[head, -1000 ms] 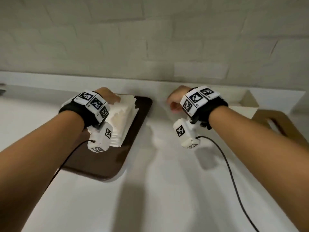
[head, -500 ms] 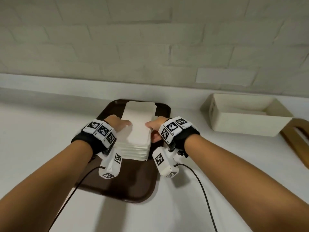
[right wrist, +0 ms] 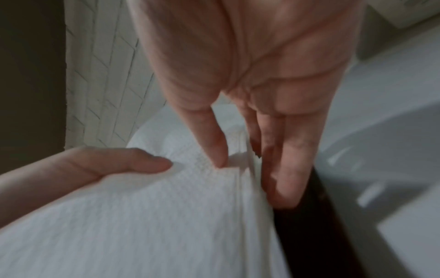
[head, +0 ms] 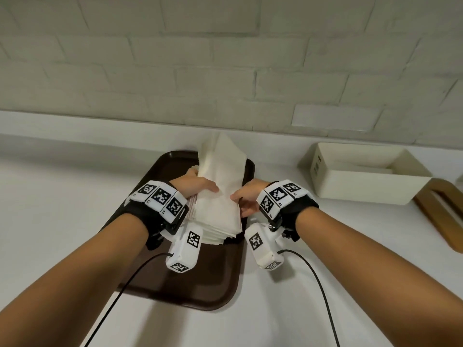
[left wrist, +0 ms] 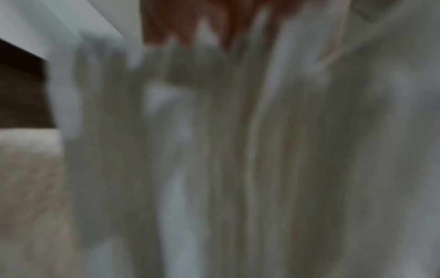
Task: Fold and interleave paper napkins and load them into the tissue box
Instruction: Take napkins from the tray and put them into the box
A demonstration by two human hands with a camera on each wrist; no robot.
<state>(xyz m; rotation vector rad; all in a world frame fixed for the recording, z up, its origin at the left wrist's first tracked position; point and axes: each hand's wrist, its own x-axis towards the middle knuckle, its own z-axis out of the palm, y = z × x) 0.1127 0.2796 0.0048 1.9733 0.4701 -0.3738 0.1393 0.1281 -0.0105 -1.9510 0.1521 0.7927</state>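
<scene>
A thick stack of white paper napkins [head: 220, 176] sits on a brown tray [head: 200, 279]. My left hand [head: 200, 186] grips its left side with the thumb on top. My right hand [head: 239, 201] pinches its right edge; in the right wrist view the thumb lies on the top sheet and the fingers [right wrist: 285, 165] run down the side of the napkins [right wrist: 166, 216]. The upper part of the stack is raised, its far end tilted up. The left wrist view is blurred, filled with napkin edges [left wrist: 238, 169]. The cream tissue box [head: 363, 186] stands open to the right.
A wooden frame-like lid [head: 436, 211] lies beyond the box at the far right. The white counter runs to a white brick wall behind. Cables trail from both wrist cameras toward me across the tray and the counter.
My right hand came from the bare counter to the stack's right edge. Both hands now grip the napkins and have raised the upper part, which lay flat half a second ago.
</scene>
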